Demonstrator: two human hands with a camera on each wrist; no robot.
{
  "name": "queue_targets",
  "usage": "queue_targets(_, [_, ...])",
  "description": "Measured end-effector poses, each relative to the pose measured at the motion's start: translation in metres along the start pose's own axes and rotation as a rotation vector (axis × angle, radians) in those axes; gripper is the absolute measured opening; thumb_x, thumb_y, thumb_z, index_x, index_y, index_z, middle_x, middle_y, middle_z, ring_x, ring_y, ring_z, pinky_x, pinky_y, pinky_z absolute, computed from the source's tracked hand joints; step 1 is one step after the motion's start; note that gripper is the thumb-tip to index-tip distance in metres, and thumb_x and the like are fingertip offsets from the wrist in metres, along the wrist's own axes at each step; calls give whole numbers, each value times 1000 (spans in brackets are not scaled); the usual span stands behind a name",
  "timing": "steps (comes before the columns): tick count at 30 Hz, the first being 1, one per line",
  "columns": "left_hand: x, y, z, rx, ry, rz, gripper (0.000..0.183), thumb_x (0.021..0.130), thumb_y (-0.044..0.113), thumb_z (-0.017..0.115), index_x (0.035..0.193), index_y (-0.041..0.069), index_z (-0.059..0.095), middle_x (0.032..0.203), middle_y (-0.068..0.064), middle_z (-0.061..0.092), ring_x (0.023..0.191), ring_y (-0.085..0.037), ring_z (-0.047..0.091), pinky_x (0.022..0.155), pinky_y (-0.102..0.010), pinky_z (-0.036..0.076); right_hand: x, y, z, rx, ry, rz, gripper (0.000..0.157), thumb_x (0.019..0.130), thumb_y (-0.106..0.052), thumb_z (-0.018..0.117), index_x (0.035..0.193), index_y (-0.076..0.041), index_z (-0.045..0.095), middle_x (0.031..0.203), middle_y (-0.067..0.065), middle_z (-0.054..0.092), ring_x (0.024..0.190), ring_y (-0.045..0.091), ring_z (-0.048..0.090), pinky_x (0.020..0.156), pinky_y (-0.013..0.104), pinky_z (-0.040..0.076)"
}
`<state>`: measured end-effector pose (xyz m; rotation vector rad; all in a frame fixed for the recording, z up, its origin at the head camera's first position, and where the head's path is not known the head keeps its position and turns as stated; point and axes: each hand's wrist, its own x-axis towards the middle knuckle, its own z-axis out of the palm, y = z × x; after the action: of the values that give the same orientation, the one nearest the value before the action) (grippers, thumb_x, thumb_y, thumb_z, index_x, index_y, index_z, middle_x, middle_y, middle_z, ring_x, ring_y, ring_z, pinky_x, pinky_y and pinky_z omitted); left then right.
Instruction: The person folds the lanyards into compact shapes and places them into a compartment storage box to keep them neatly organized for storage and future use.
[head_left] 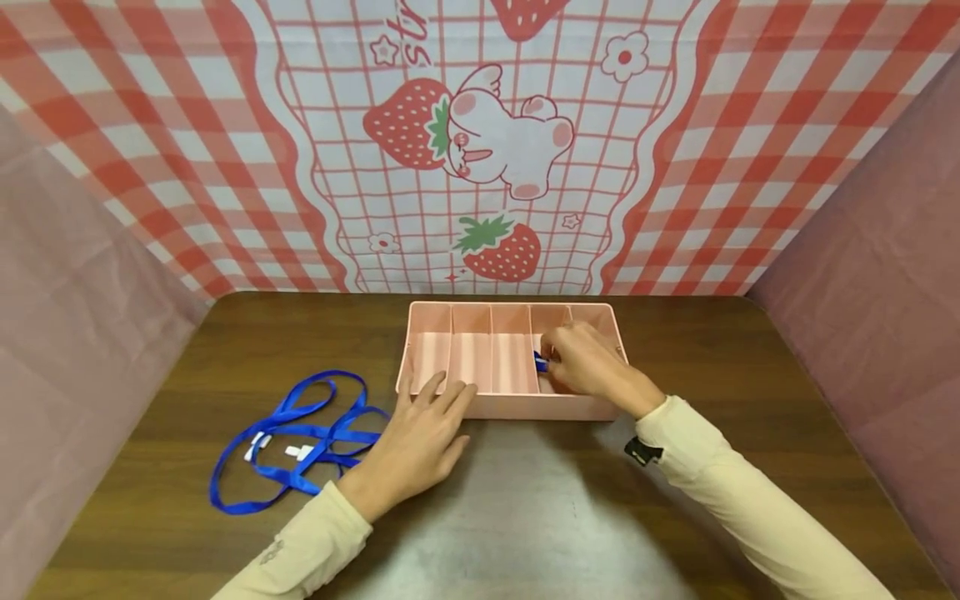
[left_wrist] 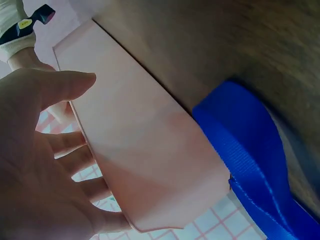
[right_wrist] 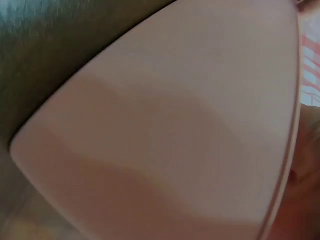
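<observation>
A pink divided tray (head_left: 551, 407) stands near the back of the table, split into several compartments. My right hand (head_left: 588, 362) reaches into the second compartment from the right and pinches a bundled blue lanyard (head_left: 541, 363), most of which it hides. In the right wrist view the tray's wall (right_wrist: 165, 125) fills the picture and covers the fingers. My left hand (head_left: 420, 442) rests at the tray's front rim near the left end, fingers spread and relaxed. Left of it, loose blue lanyards (head_left: 277, 475) with white clips (head_left: 299, 452) lie tangled on the wood.
The dark wooden table (head_left: 705, 350) meets a red-and-white checked cloth (head_left: 675, 217) with strawberry prints behind the tray. Pink fabric walls (head_left: 877, 275) flank both sides. In the left wrist view, a blue strap (left_wrist: 245, 145) passes close in front of the tray's end.
</observation>
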<state>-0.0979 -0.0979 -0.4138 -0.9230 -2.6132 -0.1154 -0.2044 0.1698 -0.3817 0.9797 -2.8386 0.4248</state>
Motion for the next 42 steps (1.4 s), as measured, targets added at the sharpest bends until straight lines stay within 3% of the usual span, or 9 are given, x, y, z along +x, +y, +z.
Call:
queue_targets(9, [1,-1,2,24,24,15,62,81,29,79,133,8,52,129,-9,57,128,-37,48,105,-70,28,4,-7,-5,-131,-138,-98,27,65,3,73,56,-17,57,48,-11,49,51,10,51,108,56,35])
queue_targets(13, [0,1,2,48,19,27,63,81,28,79,134,7,52,129,-9,56,128,-37,48,105,-70,29,-4,-15,-19,-78,-170,-97,24,67,9,67,56,-13,64,52,-8,56,51,9,47,83,40,52])
queue_targets(16, [2,1,2,20,-1,31,64,83,28,77,137,7,50,133,-10,56,129,-37,47,105,-70,30,-12,-19,-32,-34,-155,-61,24,70,12,62,59,-10,66,55,-8,53,53,8,41,52,27,41])
queue_targets(20, [1,-8,-4,-192,-14,2,65,86,23,76,142,6,48,139,-13,54,131,-35,48,107,-67,32,-21,-28,-42,-37,-85,-75,25,73,11,59,62,-10,66,56,-9,45,55,7,36,51,24,30])
queue_targets(23, [-5,-21,-14,-386,49,-40,58,88,15,75,140,4,51,139,-15,54,131,-32,50,108,-57,38,-31,-38,-46,-44,17,-135,26,74,13,58,74,-8,74,65,-6,60,61,8,52,55,26,45])
queue_targets(26, [-16,-36,-26,-442,154,-88,43,89,10,73,129,4,59,132,-13,58,125,-29,53,103,-48,44,-43,-49,-48,-27,127,-206,25,75,14,62,87,-3,76,81,2,70,76,15,64,71,35,54])
queue_targets(30, [-42,-56,-41,-350,211,-160,28,88,8,71,114,3,64,115,-11,63,110,-29,58,96,-49,46,-55,-66,-48,-9,217,-270,17,80,9,67,92,-3,73,88,4,70,85,20,63,79,39,53])
queue_targets(38, [-97,-83,-55,-238,-7,-261,34,80,2,79,111,0,66,104,-14,69,94,-32,65,79,-49,53,-52,-111,-27,-17,117,-360,19,85,1,67,102,-7,71,95,1,68,92,17,62,80,33,53])
queue_targets(42, [-117,-94,-53,-226,-34,-289,33,76,-5,78,107,0,69,105,-15,69,93,-37,66,77,-53,53,-44,-129,-11,-32,29,-407,23,86,-2,67,109,-7,70,100,2,68,95,17,63,84,32,53])
